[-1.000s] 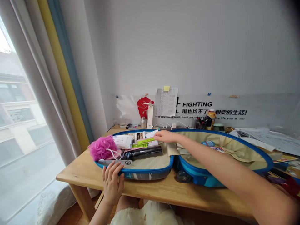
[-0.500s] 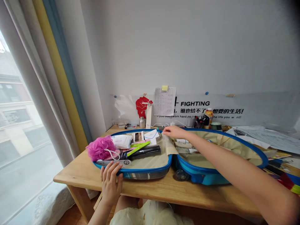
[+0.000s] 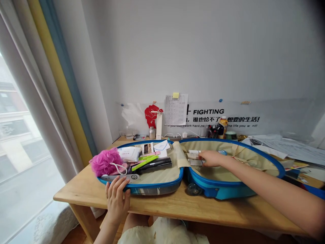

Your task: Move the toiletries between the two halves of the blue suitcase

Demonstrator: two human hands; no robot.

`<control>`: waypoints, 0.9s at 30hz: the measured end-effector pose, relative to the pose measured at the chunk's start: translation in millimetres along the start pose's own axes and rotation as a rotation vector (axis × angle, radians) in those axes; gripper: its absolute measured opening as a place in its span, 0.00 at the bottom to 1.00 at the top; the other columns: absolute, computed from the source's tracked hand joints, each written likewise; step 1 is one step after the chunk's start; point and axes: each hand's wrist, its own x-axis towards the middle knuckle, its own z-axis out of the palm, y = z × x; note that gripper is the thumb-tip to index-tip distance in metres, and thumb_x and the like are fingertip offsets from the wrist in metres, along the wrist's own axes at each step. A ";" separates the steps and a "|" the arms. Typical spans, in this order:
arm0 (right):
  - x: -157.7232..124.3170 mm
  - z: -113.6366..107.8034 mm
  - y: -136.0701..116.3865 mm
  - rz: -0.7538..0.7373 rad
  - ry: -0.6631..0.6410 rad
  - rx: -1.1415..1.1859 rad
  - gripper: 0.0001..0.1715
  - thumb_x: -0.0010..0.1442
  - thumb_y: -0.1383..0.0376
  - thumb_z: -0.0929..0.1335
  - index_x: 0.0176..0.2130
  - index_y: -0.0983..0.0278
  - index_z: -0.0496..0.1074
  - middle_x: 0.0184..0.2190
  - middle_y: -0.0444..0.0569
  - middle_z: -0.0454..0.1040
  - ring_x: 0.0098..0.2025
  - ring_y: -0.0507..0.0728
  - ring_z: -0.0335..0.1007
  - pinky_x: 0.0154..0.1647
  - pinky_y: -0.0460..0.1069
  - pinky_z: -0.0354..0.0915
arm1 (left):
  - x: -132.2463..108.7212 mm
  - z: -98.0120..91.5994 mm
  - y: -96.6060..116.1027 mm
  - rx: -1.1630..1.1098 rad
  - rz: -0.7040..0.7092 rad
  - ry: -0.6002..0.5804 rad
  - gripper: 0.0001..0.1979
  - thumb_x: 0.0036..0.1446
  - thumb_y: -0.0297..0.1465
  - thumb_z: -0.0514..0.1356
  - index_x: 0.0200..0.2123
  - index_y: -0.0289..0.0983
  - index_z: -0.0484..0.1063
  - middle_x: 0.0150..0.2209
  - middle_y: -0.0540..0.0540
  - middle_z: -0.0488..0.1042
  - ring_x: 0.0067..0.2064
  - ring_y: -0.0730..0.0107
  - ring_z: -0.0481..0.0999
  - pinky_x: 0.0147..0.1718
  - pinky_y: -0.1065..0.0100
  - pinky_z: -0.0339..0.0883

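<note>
A blue suitcase [image 3: 162, 187] lies open on the wooden desk [image 3: 177, 206], beige lining showing in both halves. My left hand [image 3: 116, 199] rests flat against the near rim of the left half, fingers spread. That half holds a pink bath pouf [image 3: 103, 162], white packets, a green stick [image 3: 144, 163] and a black tube [image 3: 155, 164]. My right hand [image 3: 210, 158] reaches into the right half, fingers bent over some white tubes [image 3: 194, 157]; whether it grips one is hidden.
Curtains and a window fill the left side. At the desk's back stand a small bottle [image 3: 151, 132], an orange-capped bottle [image 3: 222, 126], cables and a wall sheet [image 3: 175, 110]. Papers [image 3: 286, 147] pile at the right. The desk's front edge is near my lap.
My right hand left the green stick in the left half and moved right and down into the right half, onto the white tubes. The left hand stayed on the rim.
</note>
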 end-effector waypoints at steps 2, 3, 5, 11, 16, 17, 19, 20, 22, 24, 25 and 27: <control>2.8 1.5 -3.1 0.002 -0.005 -0.038 0.17 0.48 0.61 0.71 0.40 0.61 0.75 0.45 0.56 0.77 0.46 0.65 0.76 0.41 0.53 0.67 | 1.2 -0.6 0.5 -0.002 0.006 0.004 0.15 0.64 0.30 0.53 0.53 0.42 0.69 0.48 0.42 0.76 0.59 0.58 0.68 0.66 0.51 0.46; 4.0 2.3 -5.2 0.003 -0.006 -0.055 0.17 0.49 0.62 0.71 0.40 0.62 0.75 0.45 0.57 0.77 0.46 0.66 0.76 0.41 0.53 0.67 | 1.7 -0.9 0.7 -0.005 0.011 0.005 0.15 0.64 0.30 0.53 0.52 0.41 0.69 0.48 0.42 0.76 0.59 0.58 0.68 0.66 0.51 0.46; 5.4 4.1 -9.8 0.002 -0.008 -0.083 0.17 0.49 0.62 0.71 0.41 0.62 0.75 0.46 0.58 0.77 0.47 0.66 0.76 0.41 0.54 0.67 | 2.4 -1.5 1.1 -0.010 0.013 0.000 0.14 0.64 0.29 0.53 0.52 0.40 0.69 0.48 0.41 0.76 0.59 0.58 0.67 0.66 0.52 0.46; -1.2 -2.9 -14.8 0.003 0.012 -0.105 0.14 0.48 0.63 0.71 0.37 0.64 0.77 0.41 0.59 0.79 0.43 0.67 0.77 0.38 0.53 0.66 | 3.6 -2.2 2.8 -0.011 0.009 -0.001 0.13 0.64 0.28 0.53 0.51 0.40 0.69 0.49 0.41 0.75 0.60 0.59 0.67 0.66 0.52 0.45; -20.2 -30.8 -5.9 0.045 0.117 -0.047 0.16 0.57 0.58 0.66 0.41 0.63 0.77 0.41 0.56 0.78 0.42 0.64 0.76 0.34 0.51 0.64 | 3.1 -1.8 4.1 0.002 0.003 -0.008 0.13 0.65 0.29 0.52 0.51 0.40 0.69 0.49 0.41 0.75 0.60 0.59 0.66 0.66 0.52 0.44; -23.9 -37.7 -8.0 0.051 0.148 -0.033 0.19 0.59 0.56 0.64 0.44 0.62 0.77 0.43 0.56 0.78 0.42 0.63 0.76 0.34 0.51 0.64 | 2.9 -1.7 4.1 0.005 -0.001 -0.010 0.13 0.65 0.29 0.52 0.51 0.40 0.69 0.50 0.41 0.75 0.60 0.59 0.66 0.67 0.52 0.44; -29.2 -51.1 -21.0 0.046 0.226 0.014 0.23 0.62 0.52 0.61 0.48 0.60 0.76 0.47 0.54 0.76 0.43 0.61 0.75 0.36 0.50 0.65 | 2.7 -1.7 4.0 0.007 -0.008 -0.012 0.13 0.65 0.29 0.52 0.51 0.40 0.69 0.50 0.41 0.75 0.60 0.59 0.66 0.67 0.52 0.44; -30.7 -57.0 -32.4 0.023 0.256 0.041 0.25 0.63 0.51 0.60 0.49 0.59 0.75 0.48 0.53 0.75 0.42 0.59 0.75 0.38 0.50 0.65 | 2.8 -1.8 4.0 0.007 -0.011 -0.012 0.13 0.65 0.29 0.52 0.51 0.40 0.69 0.50 0.41 0.75 0.61 0.59 0.66 0.66 0.52 0.45; -30.7 -65.9 -63.7 -0.062 0.276 0.086 0.25 0.63 0.49 0.62 0.50 0.58 0.75 0.47 0.52 0.75 0.43 0.58 0.74 0.40 0.49 0.66 | 3.3 -1.8 3.9 0.005 -0.007 -0.008 0.13 0.65 0.29 0.52 0.51 0.40 0.69 0.49 0.41 0.75 0.61 0.59 0.66 0.66 0.52 0.45; -26.7 -69.7 -101.5 -0.163 0.217 0.070 0.23 0.61 0.50 0.64 0.49 0.59 0.76 0.46 0.52 0.77 0.45 0.59 0.74 0.42 0.49 0.65 | 4.0 -1.8 3.8 0.002 0.006 0.002 0.13 0.65 0.29 0.52 0.51 0.40 0.69 0.48 0.41 0.76 0.61 0.59 0.66 0.66 0.53 0.45; -23.3 -69.6 -120.7 -0.194 0.193 0.060 0.22 0.60 0.51 0.66 0.48 0.58 0.76 0.46 0.51 0.78 0.46 0.60 0.75 0.42 0.49 0.65 | 4.3 -1.7 3.7 0.000 0.012 0.006 0.13 0.65 0.29 0.52 0.51 0.39 0.69 0.48 0.41 0.76 0.60 0.60 0.66 0.66 0.53 0.45; -14.4 -66.6 -156.1 -0.244 0.150 0.039 0.19 0.58 0.52 0.68 0.45 0.58 0.78 0.45 0.50 0.79 0.47 0.60 0.75 0.43 0.49 0.65 | 4.2 -1.3 3.3 -0.004 0.015 0.011 0.13 0.65 0.29 0.52 0.51 0.39 0.69 0.48 0.41 0.76 0.61 0.60 0.66 0.67 0.53 0.45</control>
